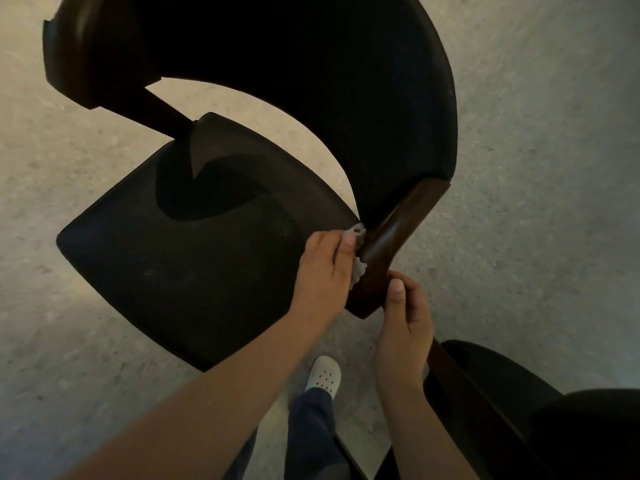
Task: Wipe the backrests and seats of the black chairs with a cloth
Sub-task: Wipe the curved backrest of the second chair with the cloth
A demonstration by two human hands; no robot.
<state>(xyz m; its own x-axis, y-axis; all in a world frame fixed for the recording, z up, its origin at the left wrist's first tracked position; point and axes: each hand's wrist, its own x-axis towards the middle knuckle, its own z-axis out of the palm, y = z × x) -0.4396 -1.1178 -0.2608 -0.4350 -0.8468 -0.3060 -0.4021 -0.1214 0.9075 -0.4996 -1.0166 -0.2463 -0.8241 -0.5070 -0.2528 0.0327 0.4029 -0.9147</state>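
From the head camera, the left hand (pixel 323 268) is holding a bunched white cloth (pixel 359 269), fingers curled over it, pressing it where the black chair's seat (pixel 180 265) meets the wooden arm (pixel 391 237). The right hand (pixel 405 320) is gripping that arm's lower end, thumb on top. The backrest (pixel 346 98) is curving above.

Bare forearms; navy trousers (pixel 311 431); white perforated clog (pixel 323 375)
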